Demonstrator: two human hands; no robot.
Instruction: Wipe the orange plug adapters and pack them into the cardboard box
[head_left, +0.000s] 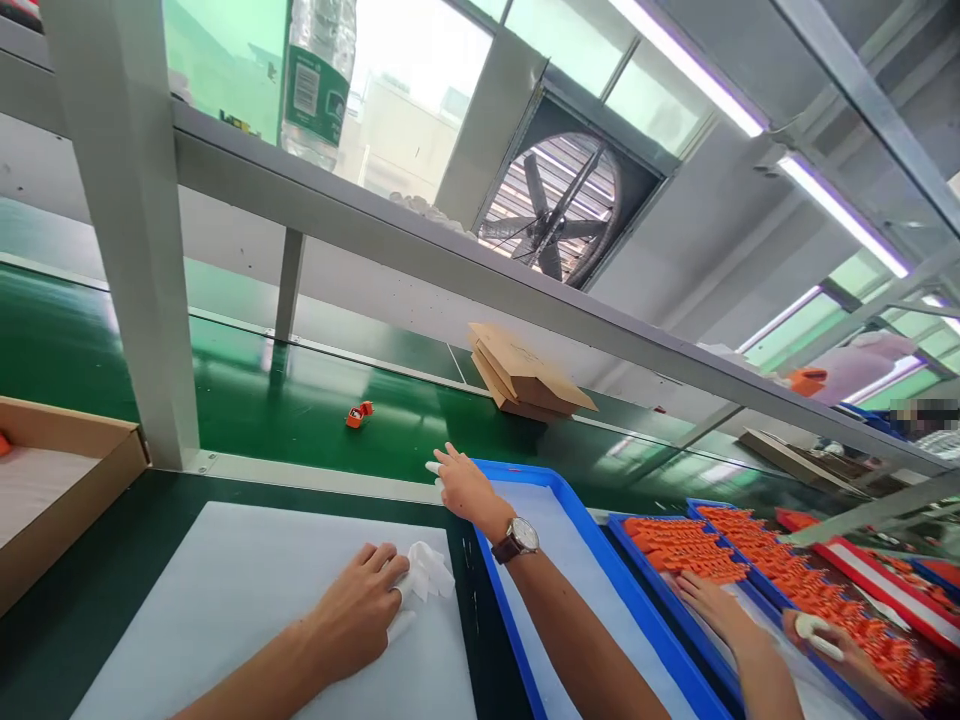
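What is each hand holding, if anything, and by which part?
The left hand appears to pinch a crumpled white tissue at its left edge; the right hand holds nothing visible.

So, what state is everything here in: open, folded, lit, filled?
White tissue: crumpled
Small orange box: open
Cardboard box: open-topped
Nearest blue tray: lined
Next tray: partly filled
Brown paper: folded
Bottle: upright, cap unseen
Ceiling lights: on
Fan: blades look still
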